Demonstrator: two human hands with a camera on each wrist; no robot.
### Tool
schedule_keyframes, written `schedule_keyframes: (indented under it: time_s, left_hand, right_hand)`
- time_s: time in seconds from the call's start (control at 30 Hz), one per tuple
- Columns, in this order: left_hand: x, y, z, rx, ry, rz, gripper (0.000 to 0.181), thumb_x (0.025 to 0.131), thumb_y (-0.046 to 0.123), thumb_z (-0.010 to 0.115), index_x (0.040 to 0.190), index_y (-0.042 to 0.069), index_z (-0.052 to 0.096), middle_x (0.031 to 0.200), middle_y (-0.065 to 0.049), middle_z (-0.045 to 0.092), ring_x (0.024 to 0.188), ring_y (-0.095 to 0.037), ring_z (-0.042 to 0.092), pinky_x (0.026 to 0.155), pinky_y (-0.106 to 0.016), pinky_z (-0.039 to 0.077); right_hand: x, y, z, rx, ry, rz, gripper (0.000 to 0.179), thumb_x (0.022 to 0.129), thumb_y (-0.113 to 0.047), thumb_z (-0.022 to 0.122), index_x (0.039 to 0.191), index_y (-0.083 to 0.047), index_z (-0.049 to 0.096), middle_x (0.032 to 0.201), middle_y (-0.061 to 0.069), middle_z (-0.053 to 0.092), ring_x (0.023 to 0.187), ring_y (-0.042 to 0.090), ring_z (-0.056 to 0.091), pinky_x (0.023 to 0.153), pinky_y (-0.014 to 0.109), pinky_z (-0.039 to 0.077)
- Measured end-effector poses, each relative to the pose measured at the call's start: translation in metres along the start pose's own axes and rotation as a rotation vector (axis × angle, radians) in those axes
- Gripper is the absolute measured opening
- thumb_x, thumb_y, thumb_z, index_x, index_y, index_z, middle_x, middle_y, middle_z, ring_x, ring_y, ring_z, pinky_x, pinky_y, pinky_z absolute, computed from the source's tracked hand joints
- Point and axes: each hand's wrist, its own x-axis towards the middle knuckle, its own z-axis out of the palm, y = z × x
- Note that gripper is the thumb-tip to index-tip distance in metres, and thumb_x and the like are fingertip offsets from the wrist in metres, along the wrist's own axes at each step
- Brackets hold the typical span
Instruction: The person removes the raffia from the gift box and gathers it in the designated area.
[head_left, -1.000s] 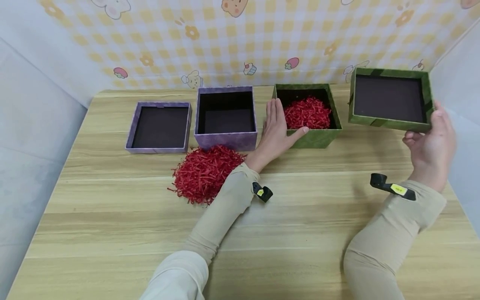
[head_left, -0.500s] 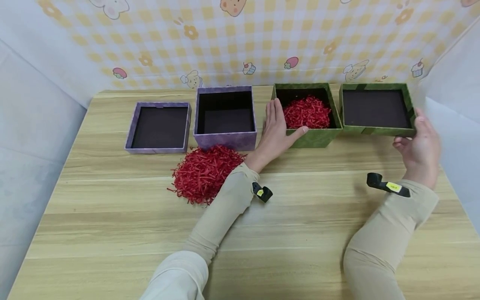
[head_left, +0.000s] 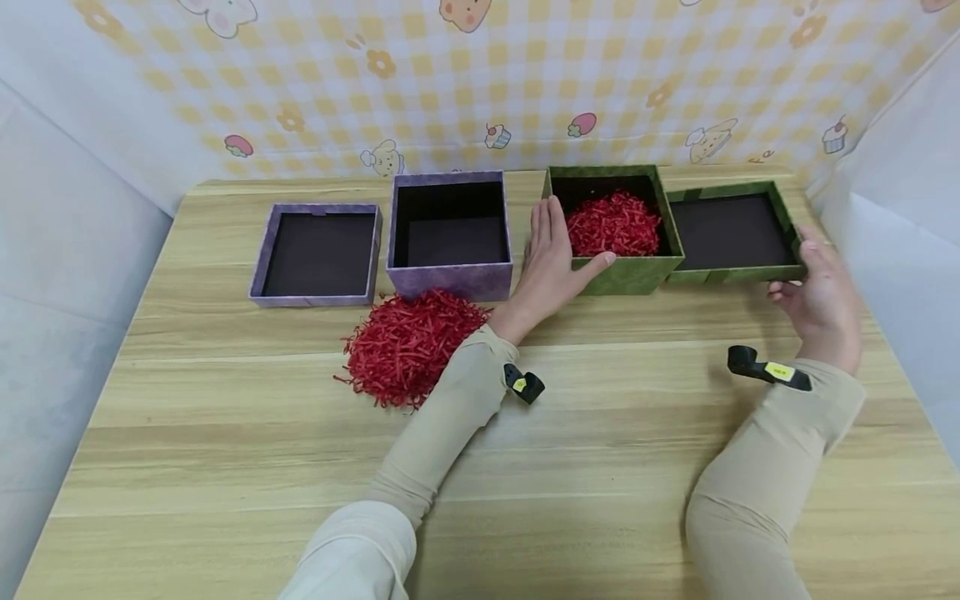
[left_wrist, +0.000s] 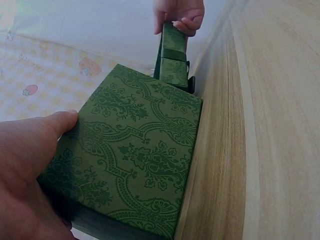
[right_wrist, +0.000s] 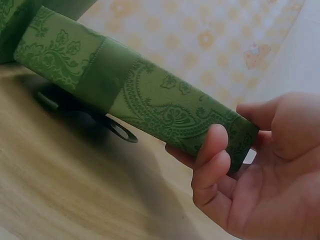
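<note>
My left hand [head_left: 546, 271] lies against the left side of the green box [head_left: 630, 277], fingers straight along the wall and thumb at its front rim. Red shredded paper [head_left: 615, 225] partly fills this box. In the right wrist view, my right hand [right_wrist: 260, 170] grips one end of the patterned green box lid [right_wrist: 170, 107], which is tilted; a ribbon loop [right_wrist: 122, 128] shows beneath it. From the head view, the lid is upside down, its dark inside facing up and its left end close beside the green box.
An open purple box [head_left: 450, 282] with a dark inside stands to the left, its purple lid [head_left: 318, 302] upturned beside it. A loose pile of red shredded paper [head_left: 412, 350] lies in front of them. A checked cloth [head_left: 442, 92] hangs behind the wooden table [head_left: 600, 467].
My right hand has moved left and lowered the green lid from the right toward the table, bringing it beside the green box. The left hand has stayed in place.
</note>
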Motion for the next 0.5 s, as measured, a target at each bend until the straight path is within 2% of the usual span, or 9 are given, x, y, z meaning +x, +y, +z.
schedule_keyframes:
  time_s: [0.1, 0.27, 0.43, 0.5]
  left_hand:
    - [-0.0001, 0.0005, 0.0000, -0.008, -0.002, -0.007, 0.103, 0.087, 0.062, 0.048, 0.145, 0.010, -0.019, 0.151, -0.007, -0.023, 0.134, -0.014, -0.025, 0.111, -0.040, 0.004]
    - [-0.0001, 0.0011, -0.0001, -0.016, -0.008, -0.018, 0.103, 0.087, 0.062, 0.048, 0.145, 0.011, -0.020, 0.150, -0.005, -0.025, 0.132, -0.011, -0.028, 0.111, -0.038, 0.001]
    - [-0.0003, 0.0012, 0.0000, -0.019, -0.013, -0.021, 0.103, 0.087, 0.061, 0.048, 0.144, 0.012, -0.022, 0.150, -0.004, -0.025, 0.131, -0.010, -0.028, 0.110, -0.035, -0.002]
    - [-0.0004, 0.0012, 0.0000, -0.019, -0.011, -0.020, 0.103, 0.087, 0.061, 0.048, 0.144, 0.011, -0.021, 0.150, -0.004, -0.025, 0.131, -0.010, -0.028, 0.110, -0.035, -0.002]
  right_hand:
    - [0.0014, 0.0019, -0.0026, -0.030, -0.045, 0.007, 0.047, 0.095, -0.022, 0.049, 0.142, -0.022, 0.041, 0.110, 0.003, 0.059, 0.061, 0.023, 0.050, 0.051, 0.030, 0.043]
    - [0.0035, 0.0056, -0.0068, -0.122, -0.044, 0.045, 0.050, 0.096, -0.023, 0.048, 0.144, -0.026, 0.037, 0.118, -0.001, 0.053, 0.063, 0.022, 0.052, 0.055, 0.028, 0.045]
    - [0.0049, 0.0090, -0.0059, -0.229, -0.015, 0.095, 0.051, 0.097, -0.026, 0.047, 0.145, -0.032, 0.032, 0.138, -0.001, 0.035, 0.064, 0.020, 0.057, 0.058, 0.025, 0.047]
    - [0.0049, 0.0096, -0.0045, -0.281, -0.006, 0.114, 0.052, 0.097, -0.028, 0.045, 0.146, -0.035, 0.029, 0.147, -0.003, 0.021, 0.065, 0.019, 0.059, 0.059, 0.024, 0.048]
